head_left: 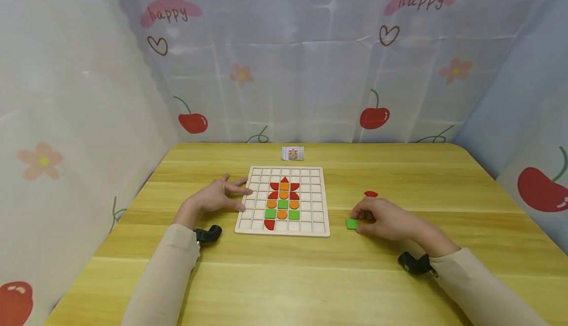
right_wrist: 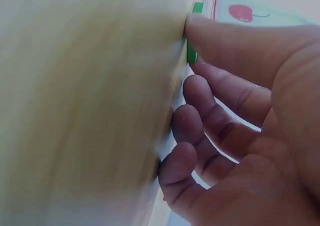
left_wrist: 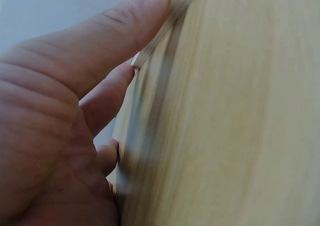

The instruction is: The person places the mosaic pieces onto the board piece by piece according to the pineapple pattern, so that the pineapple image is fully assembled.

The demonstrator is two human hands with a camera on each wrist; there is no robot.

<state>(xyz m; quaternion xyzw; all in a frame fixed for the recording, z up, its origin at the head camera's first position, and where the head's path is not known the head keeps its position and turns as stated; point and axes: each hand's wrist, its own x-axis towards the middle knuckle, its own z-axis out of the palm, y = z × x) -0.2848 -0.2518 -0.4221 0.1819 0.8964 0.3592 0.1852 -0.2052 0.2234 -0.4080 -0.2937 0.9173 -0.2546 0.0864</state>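
Note:
My left hand [head_left: 214, 195] lies at the left edge of a pale wooden grid board [head_left: 319, 202], fingers spread, its fingertips touching the frame. In the left wrist view the thumb [left_wrist: 117, 33] meets the board's edge. To the right of the board, my right hand [head_left: 386, 219] pinches a green square tile [head_left: 351, 224] low at the tabletop, between thumb and index finger. The right wrist view shows that green tile [right_wrist: 192, 53] partly behind the thumb, with the other fingers curled. Red, orange and green pieces form a pattern on the board, including a red quarter-circle [head_left: 269, 225] near its bottom.
A small pattern card [head_left: 293, 153] lies behind the board. Just beyond my right hand is a loose red piece [head_left: 371, 194] with a curved edge. The wooden table [head_left: 284, 281] is bordered by printed curtains [head_left: 284, 94] at the back and sides.

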